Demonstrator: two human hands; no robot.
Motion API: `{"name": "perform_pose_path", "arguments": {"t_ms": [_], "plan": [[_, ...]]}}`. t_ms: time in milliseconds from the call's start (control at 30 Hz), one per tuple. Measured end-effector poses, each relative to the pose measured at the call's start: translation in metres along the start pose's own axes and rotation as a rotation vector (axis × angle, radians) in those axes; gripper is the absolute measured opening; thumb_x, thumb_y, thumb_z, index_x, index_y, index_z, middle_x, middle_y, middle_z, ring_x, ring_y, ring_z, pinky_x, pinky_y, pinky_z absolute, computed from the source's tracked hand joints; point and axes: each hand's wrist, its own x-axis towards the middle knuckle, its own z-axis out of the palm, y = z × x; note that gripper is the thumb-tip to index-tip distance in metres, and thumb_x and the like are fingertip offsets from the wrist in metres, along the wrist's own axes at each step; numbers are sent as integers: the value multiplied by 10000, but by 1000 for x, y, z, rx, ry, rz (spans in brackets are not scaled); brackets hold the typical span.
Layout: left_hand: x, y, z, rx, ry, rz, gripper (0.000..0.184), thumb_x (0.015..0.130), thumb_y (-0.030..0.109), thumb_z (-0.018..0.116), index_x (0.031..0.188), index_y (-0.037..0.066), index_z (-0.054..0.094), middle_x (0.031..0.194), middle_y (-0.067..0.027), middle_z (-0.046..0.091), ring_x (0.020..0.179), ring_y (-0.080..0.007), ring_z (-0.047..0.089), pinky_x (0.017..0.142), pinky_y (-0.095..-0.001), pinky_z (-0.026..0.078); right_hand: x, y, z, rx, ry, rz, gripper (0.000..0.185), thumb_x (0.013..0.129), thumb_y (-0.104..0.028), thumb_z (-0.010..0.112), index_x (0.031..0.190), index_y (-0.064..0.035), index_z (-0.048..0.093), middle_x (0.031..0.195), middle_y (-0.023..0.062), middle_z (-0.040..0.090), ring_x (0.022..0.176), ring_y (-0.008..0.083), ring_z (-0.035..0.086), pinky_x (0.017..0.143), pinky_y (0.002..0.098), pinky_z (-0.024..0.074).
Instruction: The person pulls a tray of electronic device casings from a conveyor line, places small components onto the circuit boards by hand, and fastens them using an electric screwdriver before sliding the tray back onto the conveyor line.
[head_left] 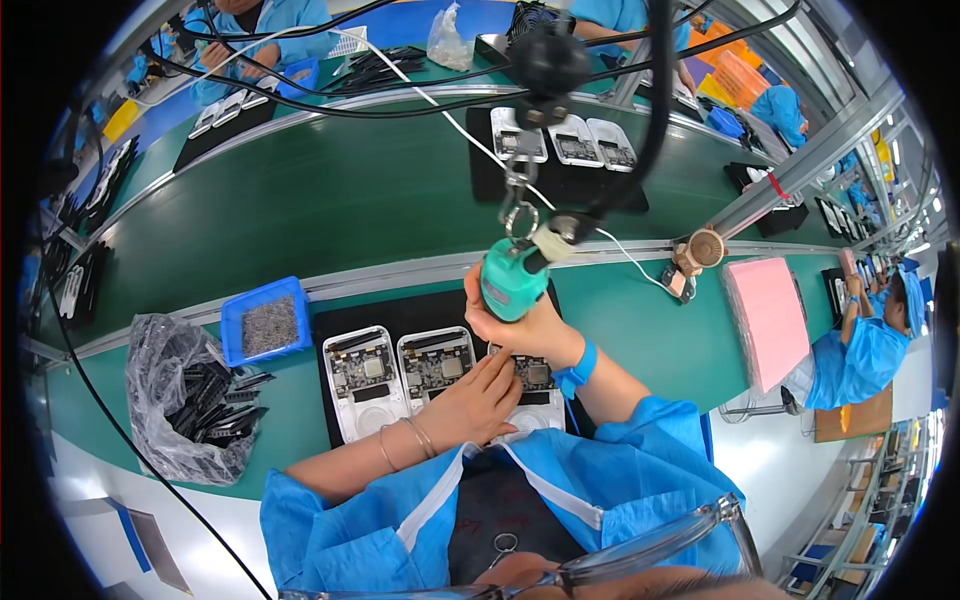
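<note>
My right hand (pixel 527 333) is wrapped round a green electric screwdriver (pixel 511 281), which hangs from a metal hook and has a thick black cable at its top. Its tip is hidden behind the hand. Below it lies the rightmost white housing (pixel 540 408) with a circuit board (pixel 537 372) inside. My left hand (pixel 478 398) reaches across, fingers stretched out, resting on the left part of that housing. Two more white housings, a middle one (pixel 436 362) and a left one (pixel 365 384), lie beside it on a black mat (pixel 322 335), each with a board.
Left of the mat are a blue bin (pixel 232 330) of small screws and a plastic bag (pixel 150 400) of black parts. A green conveyor (pixel 380 165) carries more housings. A small fan (pixel 704 248) and pink sheets (pixel 765 320) are on the right. Co-workers sit around.
</note>
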Motion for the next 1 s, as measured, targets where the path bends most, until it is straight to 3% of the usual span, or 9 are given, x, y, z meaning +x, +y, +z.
{"name": "perform_pose_path", "arguments": {"t_ms": [333, 467, 500, 533, 600, 633, 667, 733, 1000], "plan": [[-8, -2, 17, -66, 67, 22, 619, 769, 397, 640, 1162, -66, 516, 1249, -274, 478, 1248, -404, 422, 1049, -459, 366, -13, -6, 9, 33, 109, -81, 346, 781, -13, 687, 1077, -35, 509, 746, -11, 544, 675, 66, 512, 609, 232, 427], [-19, -18, -10, -70, 269, 143, 412, 790, 245, 606, 1099, -21, 548, 1212, -240, 513, 1260, -370, 431, 1006, -429, 413, -8, -37, 1, 401, -66, -328, 487, 782, -201, 734, 1119, -61, 412, 713, 51, 533, 616, 127, 512, 633, 292, 456], [-26, -19, -49, -102, 298, 37, 278, 798, 173, 572, 1013, -2, 581, 1135, -191, 550, 1173, -343, 495, 959, -403, 446, -9, -50, 8, 326, -16, -329, 481, 784, -266, 731, 1087, -60, 419, 712, 56, 526, 613, 124, 497, 665, 309, 470], [-41, -39, -59, -180, 277, -35, 212, 774, 156, 574, 932, 19, 608, 1043, -142, 574, 1033, -323, 551, 890, -400, 473, -7, -50, 6, 322, -46, -331, 443, 782, -170, 720, 1096, -54, 429, 716, 47, 521, 654, 129, 515, 693, 306, 477], [-85, -66, -92, 200, 310, -488, 128, 727, 155, 601, 824, 77, 631, 861, -99, 595, 879, -291, 582, 776, -398, 490, -8, -55, 2, 125, 22, -255, 434, 758, -67, 712, 1100, -52, 445, 726, 52, 520, 682, 136, 524, 697, 305, 481], [-109, -90, -102, 316, 15, -766, 85, 721, 134, 620, 792, 88, 621, 809, -101, 591, 839, -295, 588, 735, -402, 493, -9, -54, 3, 142, 9, -268, 435, 750, -43, 708, 1100, -52, 450, 734, 56, 522, 683, 138, 527, 685, 302, 479], [-143, -117, -90, 357, 297, -798, 58, 749, 130, 629, 781, 82, 619, 805, -121, 590, 827, -308, 591, 719, -416, 492, -7, -51, 3, 161, -5, -283, 438, 742, -19, 703, 1101, -53, 454, 743, 60, 525, 685, 140, 531, 674, 299, 478], [-184, -150, -90, 252, 308, -986, 81, 786, 144, 626, 788, 63, 629, 797, -121, 593, 830, -311, 592, 743, -407, 496, -5, -47, 4, 237, -58, -300, 443, 734, 3, 698, 1101, -53, 458, 756, 67, 529, 689, 144, 537, 648, 292, 473], [-201, -173, -89, 316, 7, -1001, 132, 794, 168, 636, 746, 51, 674, 823, -114, 615, 919, -292, 586, 814, -398, 494, -2, -44, 17, 272, -64, -254, 412, 742, -33, 697, 1084, -49, 467, 753, 62, 553, 688, 137, 543, 613, 273, 457]]}}
